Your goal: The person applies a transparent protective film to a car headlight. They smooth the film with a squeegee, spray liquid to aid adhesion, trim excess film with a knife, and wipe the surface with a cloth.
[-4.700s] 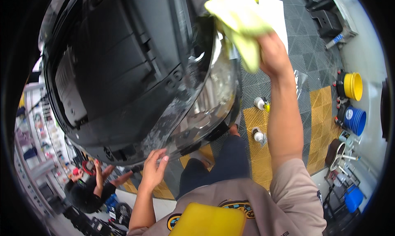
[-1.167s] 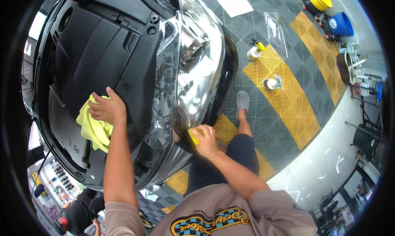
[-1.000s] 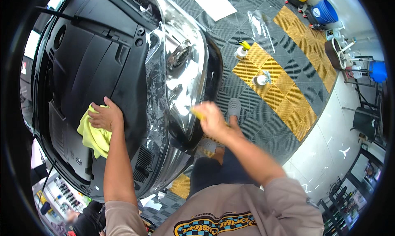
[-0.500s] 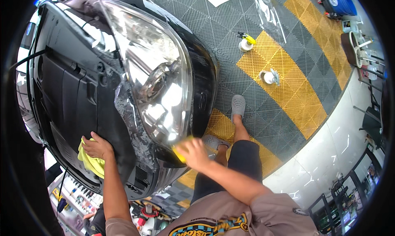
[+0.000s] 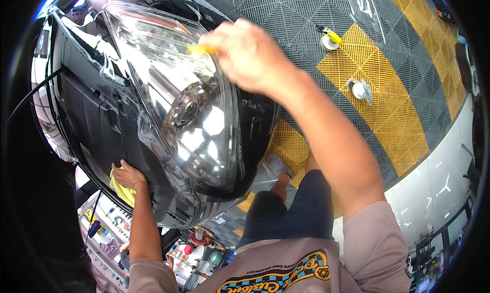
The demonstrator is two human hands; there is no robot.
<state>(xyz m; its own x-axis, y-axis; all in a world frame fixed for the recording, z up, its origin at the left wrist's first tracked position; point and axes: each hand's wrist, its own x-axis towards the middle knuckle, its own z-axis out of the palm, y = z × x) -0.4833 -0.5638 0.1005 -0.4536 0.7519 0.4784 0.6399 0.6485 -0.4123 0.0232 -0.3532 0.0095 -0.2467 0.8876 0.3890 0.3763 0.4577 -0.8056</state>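
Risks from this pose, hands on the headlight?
1. The right hand presses a small yellow tool near the upper edge of the headlight lens; it might slip off the glossy curve.
2. Clear film looks wrinkled along the lens's inner edge; creases may set.
3. The left hand braces on a yellow cloth, which could slide.

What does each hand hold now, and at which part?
The right hand grips a small yellow tool by one end, against the headlight. The left hand presses on a yellow cloth, covering its upper part.
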